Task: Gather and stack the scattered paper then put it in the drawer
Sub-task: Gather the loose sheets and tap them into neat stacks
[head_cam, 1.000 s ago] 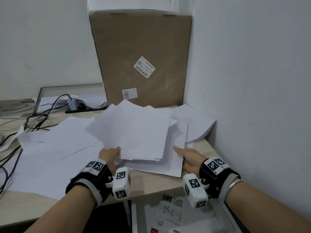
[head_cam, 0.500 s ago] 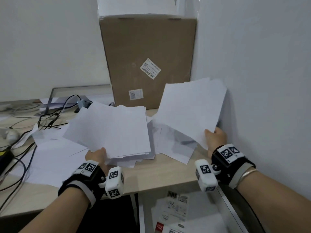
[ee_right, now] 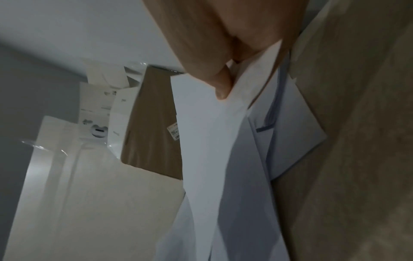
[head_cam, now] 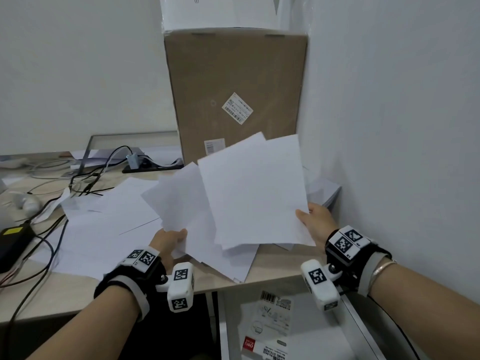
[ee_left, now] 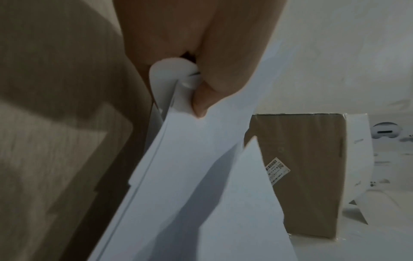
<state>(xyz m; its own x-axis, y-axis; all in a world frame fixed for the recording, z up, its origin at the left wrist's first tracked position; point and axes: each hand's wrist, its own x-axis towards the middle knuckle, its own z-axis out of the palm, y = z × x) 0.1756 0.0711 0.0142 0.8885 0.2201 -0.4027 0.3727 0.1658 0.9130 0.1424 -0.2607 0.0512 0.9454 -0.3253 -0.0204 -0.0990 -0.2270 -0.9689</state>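
Sheets pinched in our right hand now overlap our left hand's clamped bundle before the cardboard box, nearly merged.

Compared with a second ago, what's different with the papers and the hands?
The right hand took hold of a bundle of sheets near the wall, lifted it and swung it left over the bundle that the left hand grips and has raised. Both hands still pinch paper. The cardboard box, cables and loose sheets on the desk are unchanged.
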